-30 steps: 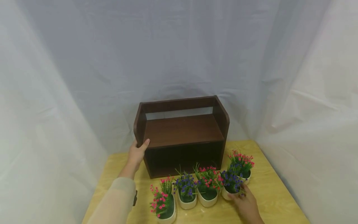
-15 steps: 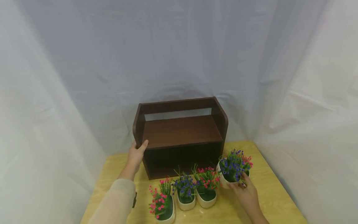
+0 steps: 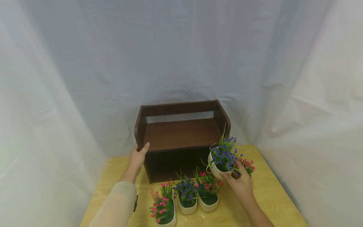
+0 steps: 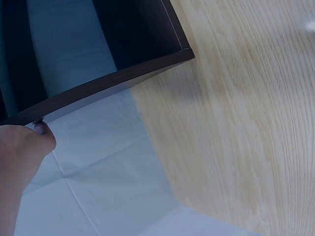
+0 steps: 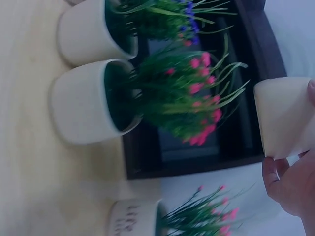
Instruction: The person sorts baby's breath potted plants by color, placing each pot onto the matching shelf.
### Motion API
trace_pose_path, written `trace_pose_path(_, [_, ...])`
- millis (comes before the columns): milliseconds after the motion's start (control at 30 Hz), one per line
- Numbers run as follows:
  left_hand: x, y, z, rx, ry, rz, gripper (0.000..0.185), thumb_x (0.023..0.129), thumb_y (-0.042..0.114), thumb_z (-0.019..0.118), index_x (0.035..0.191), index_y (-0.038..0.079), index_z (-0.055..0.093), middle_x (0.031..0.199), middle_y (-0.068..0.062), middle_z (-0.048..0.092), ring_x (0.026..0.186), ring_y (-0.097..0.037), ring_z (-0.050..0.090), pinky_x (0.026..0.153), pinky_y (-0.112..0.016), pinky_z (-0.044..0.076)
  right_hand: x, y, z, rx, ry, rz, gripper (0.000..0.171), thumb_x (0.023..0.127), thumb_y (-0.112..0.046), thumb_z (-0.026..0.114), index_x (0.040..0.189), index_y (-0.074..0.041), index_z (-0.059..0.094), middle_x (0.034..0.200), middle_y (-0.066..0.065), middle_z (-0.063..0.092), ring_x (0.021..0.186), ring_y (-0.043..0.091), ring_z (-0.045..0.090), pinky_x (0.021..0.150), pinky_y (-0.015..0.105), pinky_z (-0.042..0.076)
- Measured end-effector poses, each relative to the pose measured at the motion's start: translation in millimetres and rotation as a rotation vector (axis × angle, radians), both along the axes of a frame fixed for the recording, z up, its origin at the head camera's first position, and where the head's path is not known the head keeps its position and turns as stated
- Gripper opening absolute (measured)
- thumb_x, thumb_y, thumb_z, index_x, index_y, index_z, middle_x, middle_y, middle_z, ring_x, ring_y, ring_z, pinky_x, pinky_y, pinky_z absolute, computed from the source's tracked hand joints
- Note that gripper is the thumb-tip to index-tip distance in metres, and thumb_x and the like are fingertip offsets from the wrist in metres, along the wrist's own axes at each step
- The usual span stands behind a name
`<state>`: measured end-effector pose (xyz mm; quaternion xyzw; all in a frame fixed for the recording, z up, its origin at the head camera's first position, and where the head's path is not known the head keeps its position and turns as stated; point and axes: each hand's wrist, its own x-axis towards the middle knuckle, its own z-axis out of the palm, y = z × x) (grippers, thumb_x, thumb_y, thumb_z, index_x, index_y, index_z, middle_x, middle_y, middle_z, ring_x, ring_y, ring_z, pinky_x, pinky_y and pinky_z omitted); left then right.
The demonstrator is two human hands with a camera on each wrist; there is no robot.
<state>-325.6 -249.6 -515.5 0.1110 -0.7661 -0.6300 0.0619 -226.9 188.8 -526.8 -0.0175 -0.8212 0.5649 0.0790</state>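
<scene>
- Fingers of the right hand [image 3: 241,186] are curled round the white pot with blue flowers [image 3: 219,164] in the head view; the pot is held off the table, tilted, at the centre right of the frame, just before the lower right corner of the dark wooden shelf [image 3: 181,135].
- The left hand [image 3: 137,157] is seen left of centre, gripping the shelf's left side panel, thumb over the front edge and the sleeved forearm running down to the lower left.
- A pot of pink flowers [image 3: 246,166] is partly hidden behind the right hand; three more pots are lined up on the wooden table [image 3: 269,195] at the bottom centre: a pink one [image 3: 163,209], a blue one [image 3: 186,197] and a pink one [image 3: 209,190].
- White cloth [image 3: 56,78] is hung behind and at both sides.
- In the left wrist view, the left hand [image 4: 22,157] is shown at the lower left, a fingertip pressed to the shelf's dark edge [image 4: 113,83]; how the other fingers lie cannot be told. Table grain fills the right of the frame.
- In the right wrist view, the right hand's fingers [image 5: 290,184] are seen at the lower right beneath the held pot's white base [image 5: 283,118]. Two standing white pots [image 5: 88,101] occupy the upper left, and a lettered pot [image 5: 133,219] sits at the bottom edge.
</scene>
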Motion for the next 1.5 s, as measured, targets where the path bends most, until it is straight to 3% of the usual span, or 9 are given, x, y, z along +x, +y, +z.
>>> trace_pose_path(100, [0.7, -1.4, -0.5, 0.001, -0.007, 0.0, 0.084, 0.109, 0.055, 0.06, 0.173, 0.015, 0.025, 0.178, -0.022, 0.028, 0.167, -0.045, 0.024, 0.138, -0.062, 0.023, -10.9, -10.3, 13.3, 0.023, 0.038, 0.008, 0.097, 0.095, -0.036, 0.086, 0.167, 0.001, 0.034, 0.171, 0.026, 0.041, 0.15, 0.049, 0.052, 0.119, 0.058, 0.052])
trace_pose_path(167, [0.7, -1.9, -0.7, 0.003, -0.009, -0.003, 0.086, 0.108, 0.056, 0.06, 0.174, 0.016, 0.023, 0.179, -0.022, 0.026, 0.167, -0.045, 0.023, 0.137, -0.063, 0.022, -20.9, -16.1, 21.0, -0.03, 0.056, 0.021, 0.094, 0.094, -0.034, 0.087, 0.167, -0.002, 0.036, 0.172, 0.023, 0.041, 0.148, 0.049, 0.054, 0.116, 0.051, 0.056])
trace_pose_path(300, [1.2, -1.7, -1.3, 0.011, -0.01, -0.003, 0.088, 0.107, 0.059, 0.06, 0.175, 0.019, 0.021, 0.18, -0.02, 0.025, 0.168, -0.045, 0.022, 0.137, -0.064, 0.022, -42.0, -25.7, 31.7, -0.098, 0.104, 0.027, 0.088, 0.092, -0.03, 0.089, 0.164, -0.006, 0.044, 0.168, 0.019, 0.047, 0.14, 0.045, 0.062, 0.102, 0.021, 0.06])
trace_pose_path(400, [2.3, -0.9, -2.5, 0.013, -0.006, -0.004, 0.087, 0.107, 0.059, 0.061, 0.175, 0.02, 0.022, 0.18, -0.02, 0.025, 0.168, -0.045, 0.022, 0.137, -0.064, 0.022, -53.1, -31.3, 34.7, -0.091, 0.154, 0.033, 0.087, 0.092, -0.028, 0.09, 0.162, -0.001, 0.045, 0.165, 0.021, 0.05, 0.136, 0.042, 0.066, 0.096, 0.015, 0.059])
trace_pose_path(567, [3.2, 1.1, -5.3, 0.016, -0.01, -0.007, 0.086, 0.107, 0.059, 0.061, 0.174, 0.019, 0.025, 0.18, -0.02, 0.025, 0.167, -0.045, 0.022, 0.137, -0.064, 0.023, -63.2, -36.5, 34.2, -0.031, 0.157, 0.027, 0.097, 0.094, -0.034, 0.087, 0.167, 0.002, 0.034, 0.17, 0.025, 0.042, 0.134, 0.044, 0.067, 0.098, 0.028, 0.065])
trace_pose_path(767, [1.3, 4.7, -6.6, 0.024, 0.01, -0.015, 0.086, 0.106, 0.06, 0.062, 0.173, 0.018, 0.028, 0.18, -0.02, 0.026, 0.167, -0.045, 0.023, 0.137, -0.064, 0.022, -74.8, -39.2, 43.1, 0.12, 0.139, -0.013, 0.1, 0.095, -0.052, 0.083, 0.169, -0.007, 0.034, 0.145, 0.021, 0.065, 0.12, 0.037, 0.071, 0.095, 0.046, 0.063])
trace_pose_path(1000, [-1.0, 7.8, -6.3, 0.032, 0.021, -0.017, 0.084, 0.106, 0.059, 0.063, 0.171, 0.019, 0.031, 0.179, -0.019, 0.027, 0.167, -0.045, 0.023, 0.137, -0.065, 0.021, -90.1, -41.6, 57.0, 0.229, 0.144, 0.016, 0.096, 0.1, -0.055, 0.074, 0.171, -0.006, 0.03, 0.165, 0.025, 0.047, 0.146, 0.046, 0.053, 0.117, 0.063, 0.05])
trace_pose_path(1167, [-0.7, 9.6, -7.4, 0.034, 0.027, -0.021, 0.08, 0.106, 0.058, 0.063, 0.169, 0.017, 0.035, 0.178, -0.02, 0.03, 0.167, -0.045, 0.025, 0.137, -0.065, 0.022, -96.9, -42.3, 60.4, 0.214, 0.13, 0.041, 0.097, 0.102, -0.05, 0.074, 0.171, -0.003, 0.025, 0.168, 0.028, 0.043, 0.152, 0.047, 0.048, 0.123, 0.062, 0.047])
trace_pose_path(1500, [2.3, 10.2, -4.6, 0.029, 0.034, -0.004, 0.079, 0.108, 0.056, 0.061, 0.17, 0.018, 0.032, 0.178, -0.02, 0.03, 0.167, -0.044, 0.025, 0.138, -0.063, 0.02, -112.3, -46.1, 64.8, 0.216, 0.136, 0.028, 0.094, 0.099, -0.051, 0.078, 0.167, -0.003, 0.035, 0.161, 0.026, 0.053, 0.147, 0.044, 0.055, 0.121, 0.06, 0.049])
